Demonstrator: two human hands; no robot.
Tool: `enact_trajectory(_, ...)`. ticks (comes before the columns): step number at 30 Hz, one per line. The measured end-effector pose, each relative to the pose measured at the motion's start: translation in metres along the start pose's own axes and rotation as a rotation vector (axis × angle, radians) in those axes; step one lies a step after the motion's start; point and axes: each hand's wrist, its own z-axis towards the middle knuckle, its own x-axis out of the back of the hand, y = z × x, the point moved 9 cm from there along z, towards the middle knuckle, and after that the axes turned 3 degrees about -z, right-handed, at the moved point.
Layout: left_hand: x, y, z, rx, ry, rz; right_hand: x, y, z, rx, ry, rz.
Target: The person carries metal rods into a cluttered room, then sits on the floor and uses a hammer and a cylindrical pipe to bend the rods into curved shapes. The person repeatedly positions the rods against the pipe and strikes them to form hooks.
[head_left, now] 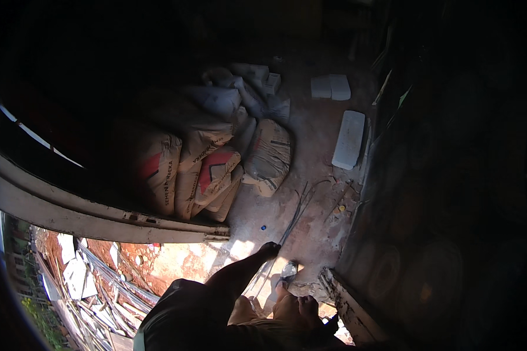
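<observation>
Where left grip (269, 250) clasps, thin rods (295, 214) extend both ways

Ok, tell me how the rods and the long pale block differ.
The rods are slender and grey; the long pale block is broad and whitish. The left hand grips the rods; the block lies untouched on the floor. The rods splay at their far ends; the block is one straight-edged piece. Both are longer than wide.

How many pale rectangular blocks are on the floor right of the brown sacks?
3 visible. Farther in, a left block and a right block side by side; nearer, a longer block near the right edge of the floor. More may be hidden in the dark.
</observation>
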Motion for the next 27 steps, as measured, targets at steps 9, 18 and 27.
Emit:
enact_trajectory(9, 0.041, -0.109, -0.118, 0.313, -0.085, -0.262, 0.016, 0.079, 0.054, -0.271, 0.143, 0.118)
enact_trajectory(18, 0.132, -0.17, -0.14, 0.484, 0.122, -0.299, 0.04, 0.117, 0.045, -0.639, 0.037, 0.729)
enact_trajectory(27, 0.165, -0.079, -0.014, 0.482, -0.17, -0.326, 0.088, 0.055, 0.168, -0.677, 0.015, 0.81)
